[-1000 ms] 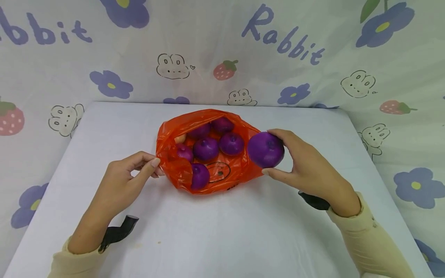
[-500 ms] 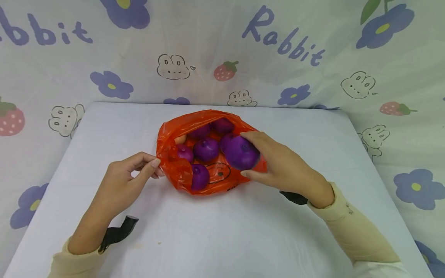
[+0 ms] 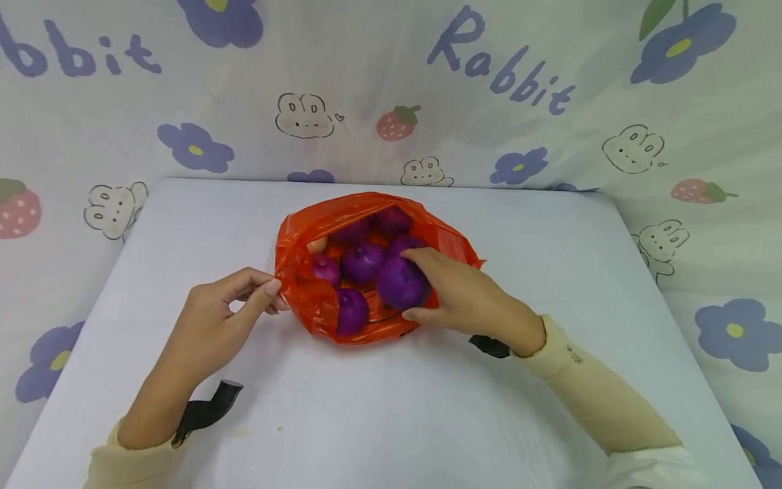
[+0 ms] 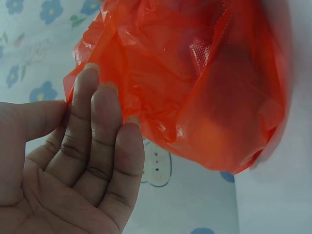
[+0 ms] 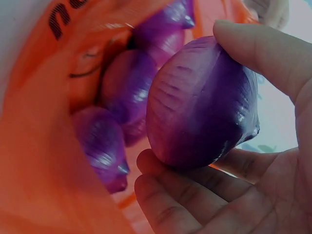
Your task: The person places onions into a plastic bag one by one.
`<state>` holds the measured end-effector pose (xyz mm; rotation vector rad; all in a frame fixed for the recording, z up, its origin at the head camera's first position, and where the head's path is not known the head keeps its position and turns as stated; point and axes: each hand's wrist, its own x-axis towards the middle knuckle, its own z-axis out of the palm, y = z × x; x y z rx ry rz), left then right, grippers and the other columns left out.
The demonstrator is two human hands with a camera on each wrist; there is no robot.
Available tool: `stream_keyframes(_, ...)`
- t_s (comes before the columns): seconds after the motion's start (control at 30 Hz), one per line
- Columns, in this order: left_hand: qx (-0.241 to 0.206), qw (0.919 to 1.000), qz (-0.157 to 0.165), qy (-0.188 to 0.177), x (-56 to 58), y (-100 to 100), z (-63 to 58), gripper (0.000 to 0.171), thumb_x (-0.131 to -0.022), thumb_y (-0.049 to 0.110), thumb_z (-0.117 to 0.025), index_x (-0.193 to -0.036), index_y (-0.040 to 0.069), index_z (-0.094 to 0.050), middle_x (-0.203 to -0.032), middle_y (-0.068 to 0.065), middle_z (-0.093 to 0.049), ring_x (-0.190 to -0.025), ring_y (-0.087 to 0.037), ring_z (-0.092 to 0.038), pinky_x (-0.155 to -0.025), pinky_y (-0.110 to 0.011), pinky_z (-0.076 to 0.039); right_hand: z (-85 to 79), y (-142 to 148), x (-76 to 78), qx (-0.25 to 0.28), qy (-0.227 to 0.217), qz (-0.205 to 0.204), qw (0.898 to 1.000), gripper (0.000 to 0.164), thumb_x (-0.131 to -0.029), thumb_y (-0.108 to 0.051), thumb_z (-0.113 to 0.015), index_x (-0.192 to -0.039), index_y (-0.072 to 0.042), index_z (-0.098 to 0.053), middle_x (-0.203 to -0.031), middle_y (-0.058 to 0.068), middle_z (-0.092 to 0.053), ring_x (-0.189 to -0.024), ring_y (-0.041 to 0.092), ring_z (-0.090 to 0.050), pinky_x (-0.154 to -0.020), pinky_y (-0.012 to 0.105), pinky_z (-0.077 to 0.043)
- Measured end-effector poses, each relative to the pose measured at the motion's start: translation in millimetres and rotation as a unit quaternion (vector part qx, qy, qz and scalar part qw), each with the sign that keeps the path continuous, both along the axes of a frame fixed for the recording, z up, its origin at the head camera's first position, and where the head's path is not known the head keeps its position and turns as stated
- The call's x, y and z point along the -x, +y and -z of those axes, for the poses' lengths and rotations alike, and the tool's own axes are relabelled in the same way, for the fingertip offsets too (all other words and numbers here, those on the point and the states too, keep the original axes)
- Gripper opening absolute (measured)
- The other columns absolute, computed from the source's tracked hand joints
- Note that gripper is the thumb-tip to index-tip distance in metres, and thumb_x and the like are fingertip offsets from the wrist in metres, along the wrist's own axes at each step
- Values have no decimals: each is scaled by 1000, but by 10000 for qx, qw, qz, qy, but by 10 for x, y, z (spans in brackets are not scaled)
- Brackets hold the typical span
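Note:
An orange-red plastic bag (image 3: 318, 299) lies with its mouth spread wide. My left hand (image 3: 222, 319) pinches the left edge of its rim between thumb and index finger. Over the right part of the opening, my right hand (image 3: 461, 288) holds a glossy purple onion (image 3: 402, 282), thumb on one side and fingers on the other. In the right wrist view this onion (image 5: 195, 107) shows its pointed tip. Several more purple onions sit inside, among them a middle onion (image 3: 362, 263) and a front onion (image 3: 352, 311). A tan round thing (image 3: 318, 246) is partly hidden at the bag's left.
The bag rests on a white table (image 3: 379, 407), nearer its back edge. Behind rises a white cloth backdrop (image 3: 366, 68) printed with flowers, rabbits and strawberries. Black straps with stubs, such as the left stub (image 3: 210, 407), sit at both wrists.
My right hand has carried the onion leftward from beside the bag's right edge to over its opening, slightly lower. The bag's right corner now shows. My left hand keeps its place at the rim.

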<state>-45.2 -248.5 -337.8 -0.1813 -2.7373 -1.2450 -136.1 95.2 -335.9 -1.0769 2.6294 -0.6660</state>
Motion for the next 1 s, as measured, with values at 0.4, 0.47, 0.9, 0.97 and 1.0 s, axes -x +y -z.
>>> stream_keyframes(0.4, -49, 10000, -6, -17, -10, -6, 13, 9, -105, 19, -66, -104, 16, -75, -85, 8, -74, -85, -6, -66, -73, -17, -49, 208, -100, 35, -184, 116, -272, 9994, 79, -87, -39, -86, -150, -8, -48, -144, 5, -57, -134, 25, -54, -111, 42, -45)
stream_keyframes(0.47, -52, 10000, 2, -13, -8, -4, 12, 9, -105, 19, -66, -104, 16, -75, -85, 8, -73, -84, -6, -67, -73, -17, -49, 225, -108, 35, -229, 71, -289, 9993, 78, -87, -36, -85, -150, -9, -49, -144, 4, -57, -135, 25, -52, -112, 42, -44)
stream_keyframes(0.9, -56, 10000, 30, -60, 3, -3, 8, 10, -106, 21, -66, -104, 16, -75, -85, 10, -73, -84, -7, -67, -69, -21, -49, 292, -168, 32, -334, 182, -173, 9991, 77, -83, -48, -88, -141, -6, -58, -134, 5, -54, -123, 21, -57, -103, 38, -52)
stream_keyframes(0.97, -67, 10000, 36, -53, 3, 0, 7, 10, -106, 21, -66, -104, 16, -75, -85, 10, -73, -83, -7, -67, -68, -21, -48, 301, -171, 27, -379, 154, -98, 9991, 79, -83, -50, -88, -141, -5, -58, -132, 6, -55, -122, 22, -57, -103, 39, -52)
stream_keyframes(1.0, -70, 10000, 44, -51, 2, 0, 9, 10, -106, 20, -66, -104, 16, -75, -85, 10, -73, -83, -7, -67, -68, -21, -48, 308, -172, 24, -414, 134, -70, 9990, 81, -82, -51, -88, -141, -4, -58, -132, 7, -55, -121, 23, -58, -103, 39, -52)
